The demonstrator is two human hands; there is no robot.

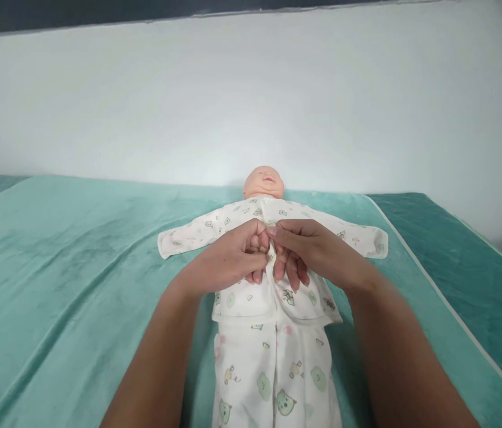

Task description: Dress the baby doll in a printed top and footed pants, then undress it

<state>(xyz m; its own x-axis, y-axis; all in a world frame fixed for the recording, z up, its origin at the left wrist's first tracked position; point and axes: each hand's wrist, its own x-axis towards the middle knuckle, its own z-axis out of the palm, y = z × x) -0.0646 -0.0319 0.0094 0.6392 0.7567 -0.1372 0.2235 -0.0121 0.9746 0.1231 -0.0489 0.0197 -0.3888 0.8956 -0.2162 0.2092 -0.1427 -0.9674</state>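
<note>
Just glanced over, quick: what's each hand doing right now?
Left hand: closed, pinching the front of the doll's printed top at the chest.
Right hand: closed, pinching the same front edge.

Bare forearms, no sleeves, unadorned.

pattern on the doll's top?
White top with small green and yellow animal prints, seen in the head view.

Lying on a soft, velvety, faintly shiny teal blanket [76, 267]; wearing matt printed cotton-like white clothes [272, 351]; showing a smooth, slightly glossy plastic doll head [264, 181]; backing onto a plain matt white wall [251, 95].
</note>
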